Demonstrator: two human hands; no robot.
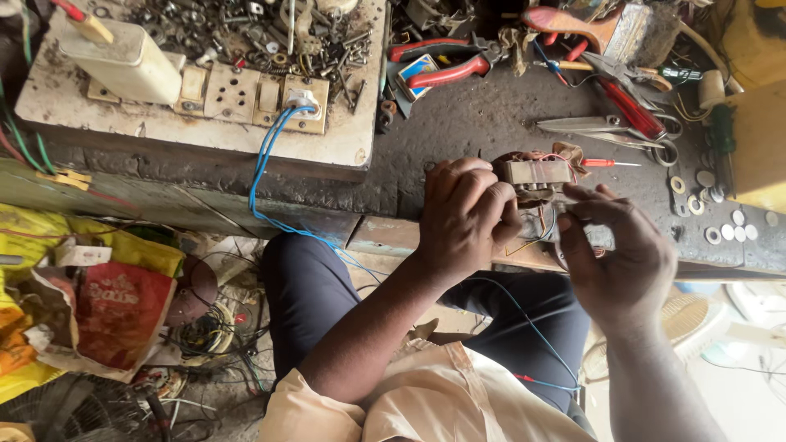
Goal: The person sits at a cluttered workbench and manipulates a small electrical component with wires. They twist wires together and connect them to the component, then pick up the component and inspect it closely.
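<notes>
At the edge of the dark, grimy workbench (458, 123), seen from the head camera, I have both hands on a small transformer (536, 173) with a pale rectangular core and copper windings, resting on the bench lip just above my knees. My left hand (467, 217) is curled around its left side, fingers closed on the winding to steady it. My right hand (614, 254) comes in from the right with thumb and fingers pinched together at the lead wires; whether a wire is actually between them I cannot tell. I judge the step in hand to be sorting or freeing the thin leads, and the next move calls for a firm hold and a fine, careful pull. A blue cable (262, 164) runs from the socket board (246, 94); scissors (606, 127) and pliers (442, 69) lie behind.
</notes>
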